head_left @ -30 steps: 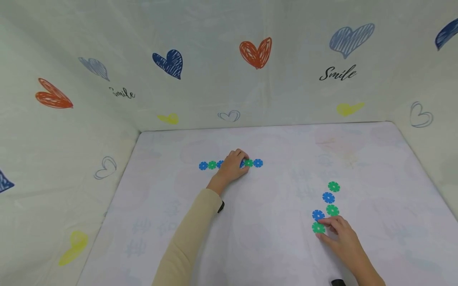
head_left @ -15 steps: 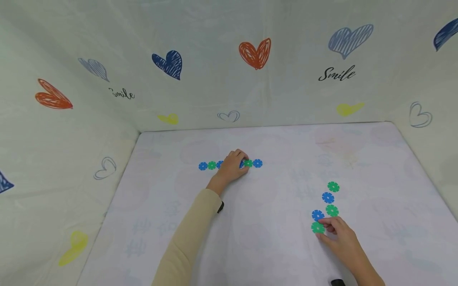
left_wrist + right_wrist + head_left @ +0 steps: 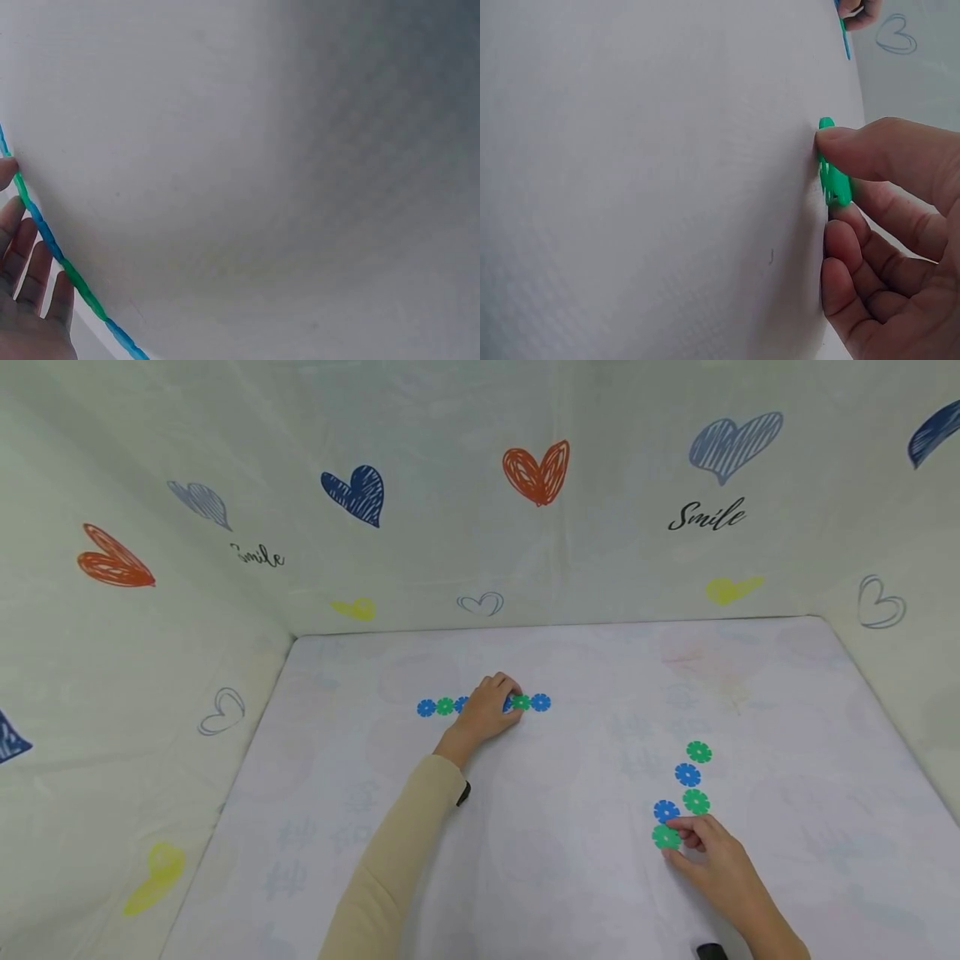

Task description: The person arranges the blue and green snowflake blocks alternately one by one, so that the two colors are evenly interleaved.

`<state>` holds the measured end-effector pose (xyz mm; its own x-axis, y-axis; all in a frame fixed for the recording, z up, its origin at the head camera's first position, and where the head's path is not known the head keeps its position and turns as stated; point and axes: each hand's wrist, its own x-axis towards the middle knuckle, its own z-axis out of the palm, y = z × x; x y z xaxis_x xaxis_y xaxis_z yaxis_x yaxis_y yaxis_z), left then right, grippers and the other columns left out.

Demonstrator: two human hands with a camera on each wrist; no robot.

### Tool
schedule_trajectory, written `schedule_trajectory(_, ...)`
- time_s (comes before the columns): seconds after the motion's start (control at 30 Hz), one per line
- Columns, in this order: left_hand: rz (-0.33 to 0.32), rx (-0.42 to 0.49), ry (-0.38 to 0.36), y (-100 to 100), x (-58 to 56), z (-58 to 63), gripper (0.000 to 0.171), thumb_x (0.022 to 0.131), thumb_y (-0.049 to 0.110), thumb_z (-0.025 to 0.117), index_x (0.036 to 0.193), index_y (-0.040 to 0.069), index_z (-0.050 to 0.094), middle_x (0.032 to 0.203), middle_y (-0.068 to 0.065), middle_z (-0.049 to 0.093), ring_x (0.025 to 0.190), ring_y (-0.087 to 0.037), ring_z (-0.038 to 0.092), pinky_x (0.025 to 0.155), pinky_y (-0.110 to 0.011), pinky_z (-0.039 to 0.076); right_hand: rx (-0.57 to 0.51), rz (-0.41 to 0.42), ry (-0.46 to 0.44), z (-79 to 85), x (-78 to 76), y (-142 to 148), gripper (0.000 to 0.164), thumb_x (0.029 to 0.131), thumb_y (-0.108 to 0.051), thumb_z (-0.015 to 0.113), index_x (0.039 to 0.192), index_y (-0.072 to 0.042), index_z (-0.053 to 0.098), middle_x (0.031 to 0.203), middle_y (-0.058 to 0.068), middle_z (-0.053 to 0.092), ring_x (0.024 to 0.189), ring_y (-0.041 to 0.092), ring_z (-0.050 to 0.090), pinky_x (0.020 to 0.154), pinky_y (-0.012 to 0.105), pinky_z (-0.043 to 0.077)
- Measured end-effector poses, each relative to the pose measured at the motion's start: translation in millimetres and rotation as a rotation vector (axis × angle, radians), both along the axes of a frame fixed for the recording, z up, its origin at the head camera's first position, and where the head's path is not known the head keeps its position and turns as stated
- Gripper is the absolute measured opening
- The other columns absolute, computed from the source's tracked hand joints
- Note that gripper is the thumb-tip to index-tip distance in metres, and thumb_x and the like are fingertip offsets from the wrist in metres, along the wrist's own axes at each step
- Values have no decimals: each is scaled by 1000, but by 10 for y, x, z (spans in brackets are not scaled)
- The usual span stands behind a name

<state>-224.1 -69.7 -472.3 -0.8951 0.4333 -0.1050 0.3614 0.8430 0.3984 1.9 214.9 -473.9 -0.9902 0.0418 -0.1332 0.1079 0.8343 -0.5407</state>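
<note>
Flat notched interlocking discs, blue and green, stand in a row across the back of the table. Over the row's middle, hiding part of it, is my left hand (image 3: 483, 708), its thumb and forefinger on either side of a green disc (image 3: 521, 702); a blue disc (image 3: 541, 702) ends the row to the right. The left wrist view shows that green disc (image 3: 21, 189) edge-on between thumb and fingertips. My right hand (image 3: 711, 857) pinches another green disc (image 3: 665, 837) by its edges, close to a blue disc (image 3: 666, 812). In the right wrist view this green disc (image 3: 834, 180) appears tilted.
Beyond the right hand, a loose trail of discs runs backward: a green disc (image 3: 696, 802), a blue disc (image 3: 687, 775) and a green disc (image 3: 699, 752). The white-covered table (image 3: 570, 827) meets a heart-printed cloth wall (image 3: 615, 552) at the back and sides.
</note>
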Motion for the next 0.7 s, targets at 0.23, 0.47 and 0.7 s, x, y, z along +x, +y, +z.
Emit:
schedule_trajectory(0.23, 3, 12, -12, 3, 6, 8, 31, 89, 26, 61, 116, 13, 55, 121, -2, 51, 115, -21, 45, 102, -34, 38, -2, 11, 106, -19, 23, 10, 36, 68, -8, 78, 100, -2, 63, 84, -2, 53, 74, 2, 45, 66, 20, 47)
schedule_trajectory(0.47, 5, -3, 0, 0, 2, -23, 31, 89, 27, 61, 116, 13, 55, 120, -2, 52, 115, -20, 45, 102, -33, 39, 7, 8, 91, -23, 26, 10, 35, 69, -11, 78, 101, -4, 63, 84, -3, 53, 74, 1, 46, 67, 20, 48)
schedule_trajectory(0.7, 3, -11, 2, 9, -4, -18, 32, 88, 27, 62, 117, 13, 55, 120, -2, 52, 114, -19, 46, 101, -33, 39, 2, 5, 69, 2, 27, 15, 35, 71, -11, 77, 102, -3, 63, 85, -2, 54, 75, 2, 47, 67, 21, 48)
